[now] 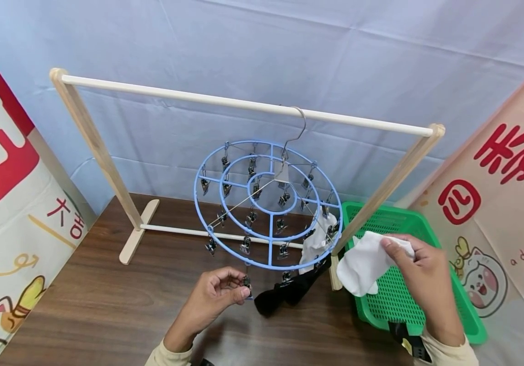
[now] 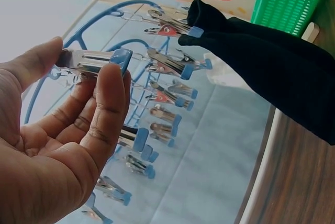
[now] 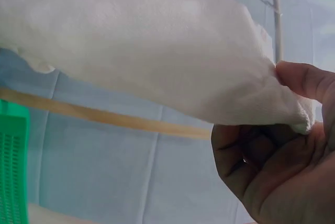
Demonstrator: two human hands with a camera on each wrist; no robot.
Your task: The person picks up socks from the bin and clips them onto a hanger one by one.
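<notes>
My left hand pinches a metal clip with a blue tip between thumb and fingers, at the near edge of the round blue clip hanger. White cloth, which looks like a sock, is gripped at one end by my right hand and droops over the green basket. In the right wrist view that white sock stretches left from my thumb and fingers. A black sock hangs from clips just right of my left hand. Behind it another white piece hangs at the hanger's right side.
The hanger hooks over the white rail of a wooden rack, whose right post stands between hanger and green basket. Several other clips dangle from the rings. Below is a brown wooden table; a pale blue cloth hangs behind.
</notes>
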